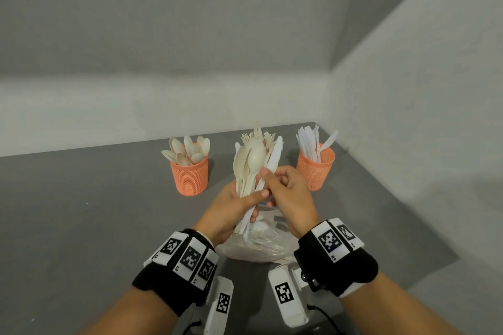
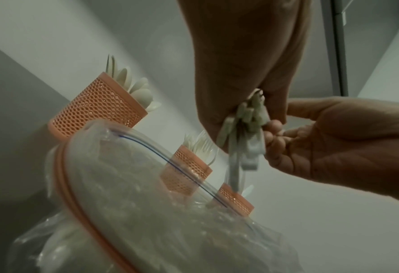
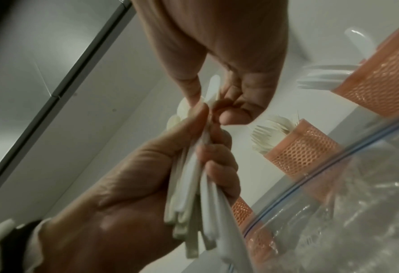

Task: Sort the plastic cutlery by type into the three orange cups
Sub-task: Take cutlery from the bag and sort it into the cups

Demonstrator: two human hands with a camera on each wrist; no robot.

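Note:
My left hand (image 1: pixel 246 198) grips an upright bundle of cutlery (image 1: pixel 251 166), spoons and knives mixed, above the table. My right hand (image 1: pixel 273 175) pinches a white knife (image 1: pixel 276 153) on the bundle's right side, thumb and forefinger on its blade. Three orange mesh cups stand behind. The left cup (image 1: pixel 189 177) holds spoons and the right cup (image 1: pixel 315 168) holds knives. The middle cup is hidden behind the bundle, and only its forks (image 1: pixel 258 134) show. In the right wrist view the fork cup (image 3: pixel 303 149) sits beyond my left hand (image 3: pixel 123 203).
A clear zip bag (image 1: pixel 258 243) with more cutlery lies on the grey table (image 1: pixel 95 212) just under my hands. White walls close the back and the right side. Bare table lies to the left of the spoon cup.

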